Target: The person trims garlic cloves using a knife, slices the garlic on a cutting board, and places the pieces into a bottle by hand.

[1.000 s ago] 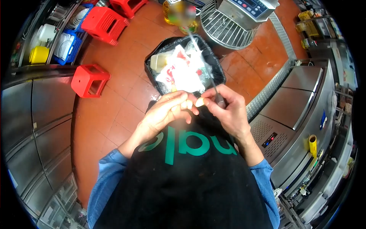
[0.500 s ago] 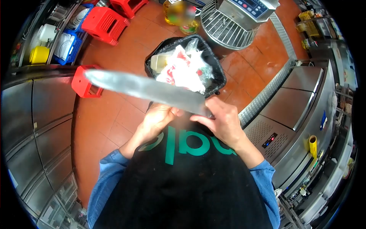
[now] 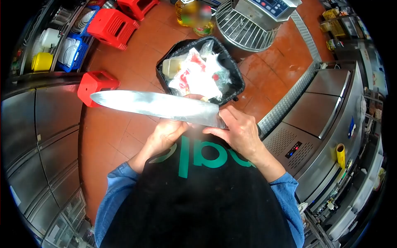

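Note:
A large kitchen knife (image 3: 157,105) with a wide, shiny steel blade lies across the view, its tip toward the left. My right hand (image 3: 240,131) is closed around its handle, thumb near the heel of the blade. My left hand (image 3: 165,134) is below the blade, fingers curled in behind it. A small skin-coloured patch shows above the blade's upper edge; whether it is fingertips or a held item I cannot tell. Just beyond the knife stands a black-lined bin (image 3: 239,78) holding crumpled white and red plastic bags (image 3: 200,78) and a clear container.
Red stools (image 3: 111,27) stand at the upper left, one red stool (image 3: 93,84) near the knife tip. Behind the bin are a mixer with a wire guard (image 3: 248,31) and oil bottles (image 3: 204,29). Steel cabinets (image 3: 58,124) line the left, a steel counter (image 3: 304,113) the right.
The knife blade has swung slightly downward toward my body and its face has turned, now showing wider and brighter. Both hands have stayed nearly in place.

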Tool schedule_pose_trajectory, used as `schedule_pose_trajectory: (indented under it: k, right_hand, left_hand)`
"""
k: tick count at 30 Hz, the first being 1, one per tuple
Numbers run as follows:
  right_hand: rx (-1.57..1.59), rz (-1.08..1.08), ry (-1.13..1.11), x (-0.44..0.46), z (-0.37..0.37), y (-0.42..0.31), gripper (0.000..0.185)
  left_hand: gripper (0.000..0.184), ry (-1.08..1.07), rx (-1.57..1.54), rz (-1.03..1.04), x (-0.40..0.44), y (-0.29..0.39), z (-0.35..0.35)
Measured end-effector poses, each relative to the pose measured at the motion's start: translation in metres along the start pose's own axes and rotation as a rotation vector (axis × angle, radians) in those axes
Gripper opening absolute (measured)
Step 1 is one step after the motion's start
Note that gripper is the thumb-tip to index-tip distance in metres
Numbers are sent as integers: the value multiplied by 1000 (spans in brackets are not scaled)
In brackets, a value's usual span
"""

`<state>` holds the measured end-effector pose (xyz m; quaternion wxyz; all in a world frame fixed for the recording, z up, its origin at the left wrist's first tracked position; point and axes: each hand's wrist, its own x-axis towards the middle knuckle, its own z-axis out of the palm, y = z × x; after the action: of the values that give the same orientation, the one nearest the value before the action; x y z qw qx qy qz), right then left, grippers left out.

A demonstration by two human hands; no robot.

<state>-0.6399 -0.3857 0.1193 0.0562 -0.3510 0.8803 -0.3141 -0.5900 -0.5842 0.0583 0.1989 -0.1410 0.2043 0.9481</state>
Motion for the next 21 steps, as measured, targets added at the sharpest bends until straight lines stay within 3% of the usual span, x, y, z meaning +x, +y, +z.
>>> schedule_pose_trajectory:
  k: [3, 4, 5, 7, 15, 19, 21]
  right_hand:
    - [119, 37, 34, -2, 9, 18, 43]
    - [262, 243, -64, -4, 11, 31, 42]
    - [404, 447, -161, -5, 13, 44, 41]
    - [501, 550, -122, -5, 17, 54, 38]
    - [848, 491, 28, 12, 10, 21, 25]
    - [1155, 565, -228, 20, -7, 15, 26]
    - [1181, 557, -253, 20, -4, 18, 24]
  left_hand:
    - [28, 72, 295, 54, -5, 7, -2]
    - [26, 107, 399, 62, -5, 14, 8]
    - [24, 190, 218, -40, -5, 22, 23]
    - [22, 199, 209, -34, -5, 23, 25]
    - [20, 144, 213, -110, 2, 14, 33]
    - [22, 85, 288, -136, -1, 15, 38]
    - [23, 53, 297, -160, -1, 15, 38]
